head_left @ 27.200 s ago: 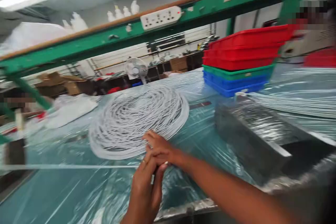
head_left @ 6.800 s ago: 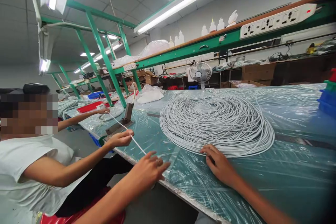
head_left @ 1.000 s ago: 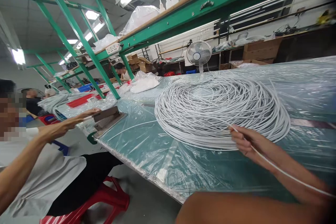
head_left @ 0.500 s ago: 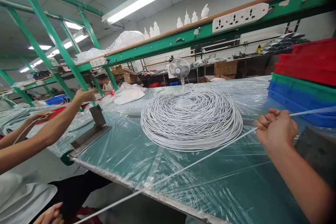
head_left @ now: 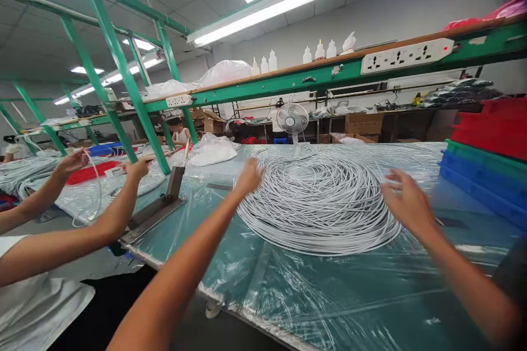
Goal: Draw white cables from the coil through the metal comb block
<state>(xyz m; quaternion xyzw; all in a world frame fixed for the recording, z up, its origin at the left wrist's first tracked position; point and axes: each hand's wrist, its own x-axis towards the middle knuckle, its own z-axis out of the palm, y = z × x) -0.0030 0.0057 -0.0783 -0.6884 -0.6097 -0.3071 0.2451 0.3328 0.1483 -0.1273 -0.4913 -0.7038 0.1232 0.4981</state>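
Note:
A big flat coil of white cable lies on the green table under clear plastic film. My left hand reaches over the coil's left rim and rests on or just above it; its fingers are blurred and turned away. My right hand hovers at the coil's right rim with fingers spread, holding nothing. No strand runs from either hand.
A co-worker's two arms come in from the left, hands raised with a thin white cable, beside a metal lever tool. Stacked red, green and blue crates stand at right. Behind the coil are a fan and a white bag.
My right hand has let go of the cable strand it was pulling to the right and moved back to the coil. My left arm has come into view and reached the coil's left rim.

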